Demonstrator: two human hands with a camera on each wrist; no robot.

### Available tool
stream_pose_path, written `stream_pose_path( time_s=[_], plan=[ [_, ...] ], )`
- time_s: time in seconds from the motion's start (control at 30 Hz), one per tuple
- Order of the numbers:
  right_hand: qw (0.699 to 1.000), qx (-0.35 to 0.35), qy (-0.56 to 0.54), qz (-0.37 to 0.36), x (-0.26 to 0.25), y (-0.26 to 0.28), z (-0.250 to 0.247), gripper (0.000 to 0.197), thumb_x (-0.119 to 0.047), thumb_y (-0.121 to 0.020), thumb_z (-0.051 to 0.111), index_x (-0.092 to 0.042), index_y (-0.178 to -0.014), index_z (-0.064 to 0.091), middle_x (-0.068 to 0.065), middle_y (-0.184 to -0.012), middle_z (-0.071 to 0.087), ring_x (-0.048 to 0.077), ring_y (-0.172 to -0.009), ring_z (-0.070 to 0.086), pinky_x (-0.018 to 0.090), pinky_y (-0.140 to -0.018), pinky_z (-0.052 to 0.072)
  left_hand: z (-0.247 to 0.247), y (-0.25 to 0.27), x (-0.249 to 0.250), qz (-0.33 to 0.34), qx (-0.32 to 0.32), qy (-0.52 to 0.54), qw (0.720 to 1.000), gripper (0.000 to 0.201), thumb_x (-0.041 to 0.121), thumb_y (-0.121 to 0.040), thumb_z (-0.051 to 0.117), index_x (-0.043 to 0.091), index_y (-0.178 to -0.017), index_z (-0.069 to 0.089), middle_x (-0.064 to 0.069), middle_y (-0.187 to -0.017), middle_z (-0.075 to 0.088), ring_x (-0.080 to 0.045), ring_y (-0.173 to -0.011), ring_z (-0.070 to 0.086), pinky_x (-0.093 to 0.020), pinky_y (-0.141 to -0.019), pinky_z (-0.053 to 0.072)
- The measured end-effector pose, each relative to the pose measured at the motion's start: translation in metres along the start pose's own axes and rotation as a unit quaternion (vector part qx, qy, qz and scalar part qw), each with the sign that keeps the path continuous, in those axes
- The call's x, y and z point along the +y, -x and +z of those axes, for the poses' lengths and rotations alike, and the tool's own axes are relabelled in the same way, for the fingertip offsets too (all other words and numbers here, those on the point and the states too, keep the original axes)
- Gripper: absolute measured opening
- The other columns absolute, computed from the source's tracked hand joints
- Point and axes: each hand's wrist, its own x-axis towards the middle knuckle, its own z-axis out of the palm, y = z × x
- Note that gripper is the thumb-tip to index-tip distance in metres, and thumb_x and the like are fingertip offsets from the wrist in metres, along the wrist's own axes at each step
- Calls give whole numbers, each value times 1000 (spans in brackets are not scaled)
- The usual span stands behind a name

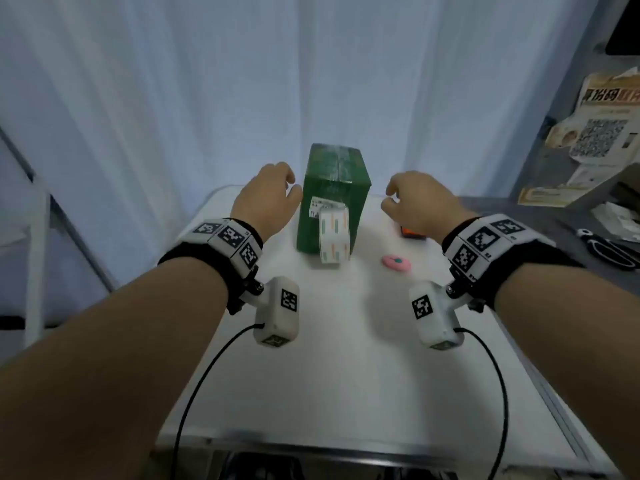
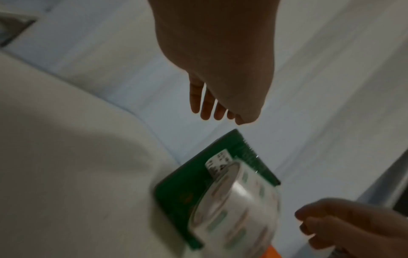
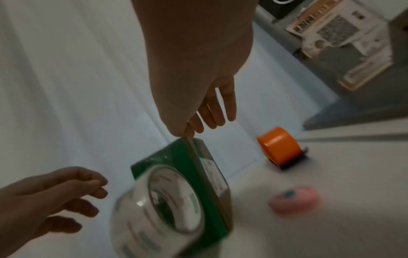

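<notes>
Your left hand (image 1: 266, 195) is just beside the left side of the box (image 1: 332, 199), level with its upper half. The fingers (image 2: 205, 104) hang loosely curled and hold nothing. From the head view the thumb comes very near the box's left edge, but I cannot tell whether it touches.

Your right hand (image 1: 419, 202) is to the right of the box, a little farther off than the left one and clear of it. Its fingers (image 3: 220, 108) are relaxed, slightly spread, and it is empty too.

The box is green and stands upright on the table (image 1: 346, 358), towards the far edge, with shiny tape running along its top. The roll (image 1: 334, 235) of clear tape is against the box's front face, low down, standing on edge with its open core facing sideways. A strip runs up from the roll to the front face, by the white label (image 1: 322, 206). The roll is blurred in all three views, so you cannot tell whether it rests on the table.

Right of the box, beyond your right hand, an orange dispenser (image 3: 278, 144) sits on the table. A pink round thing (image 1: 397, 262) lies right of the box and nearer you than the dispenser.
</notes>
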Motion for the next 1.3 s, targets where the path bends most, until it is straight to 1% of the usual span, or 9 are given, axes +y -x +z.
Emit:
stream_pose_path(
  time_s=[0.2, 0.37, 0.57, 0.73, 0.87, 1.03, 1.13, 1.2, 1.3],
  plan=[
    [979, -180, -16, 91, 29, 27, 65, 36, -23, -96, 43, 5, -114, 56, 24, -123, 59, 37, -113, 55, 38, -96, 45, 44, 42, -14, -80, -56, 64, 993, 23, 15, -91, 44, 6, -109, 54, -11, -112, 60, -19, -88, 49, -29, -78, 39],
    [967, -224, -39, 119, 39, 22, 88, 44, -26, -102, 31, 7, -120, 53, 25, -131, 53, 36, -122, 49, 37, -103, 37, 56, 43, -15, -91, -63, 79, 991, 23, 12, -90, 42, 6, -109, 54, -9, -107, 60, -20, -87, 49, -29, -75, 38],
    [988, -121, -57, 73, 41, 23, 97, 30, -24, -93, 51, 0, -101, 67, 18, -106, 68, 35, -101, 60, 34, -86, 46, 56, 36, -18, -86, -47, 102, 990, 22, 11, -90, 40, 7, -104, 56, -5, -100, 60, -21, -85, 52, -30, -75, 42],
    [979, -146, -106, 90, 37, 25, 92, 36, -22, -90, 56, 1, -119, 54, 7, -92, 60, 26, -91, 55, 32, -84, 44, 49, 33, -15, -96, -22, 222, 970, 17, 18, -95, 37, 12, -94, 53, -5, -91, 60, -24, -85, 57, -37, -77, 48],
    [980, -164, -90, 66, 36, 26, 88, 35, -22, -95, 46, 7, -83, 64, 24, -88, 64, 28, -77, 51, 28, -68, 36, 39, 24, 1, -134, -48, 344, 928, 24, 36, -96, 40, 14, -103, 47, -2, -94, 58, -18, -82, 57, -25, -67, 47],
    [979, -53, -194, 26, 31, 22, 55, 43, -19, -96, 50, -25, -55, 38, -8, -58, 39, 9, -55, 37, 18, -52, 27, 28, 8, 25, -190, -127, 419, 879, 30, 32, -94, 51, 13, -114, 39, -3, -83, 64, -13, -72, 61, -25, -63, 52],
    [984, -6, -178, -25, 18, 15, 25, 25, -19, -94, 52, -16, -70, 52, -5, -64, 52, 11, -61, 48, 23, -58, 39, 30, 3, 30, -230, -169, 437, 853, 33, 29, -91, 56, 11, -115, 42, -7, -87, 68, -17, -77, 65, -31, -73, 56],
    [982, -2, -182, -57, 10, 10, 13, 18, -20, -93, 52, -4, -89, 59, 10, -80, 65, 26, -75, 58, 35, -70, 47, 35, 0, 32, -233, -191, 438, 847, 28, 26, -90, 56, 7, -111, 52, -13, -95, 68, -19, -79, 65, -32, -74, 55],
    [984, -6, -150, -92, -2, 4, 5, 19, -24, -94, 53, -6, -91, 57, 10, -85, 62, 26, -77, 53, 26, -59, 40, 38, -1, 33, -234, -175, 447, 846, 12, 17, -91, 53, 9, -86, 62, -17, -96, 64, -25, -82, 63, -36, -79, 54]
  ],
)
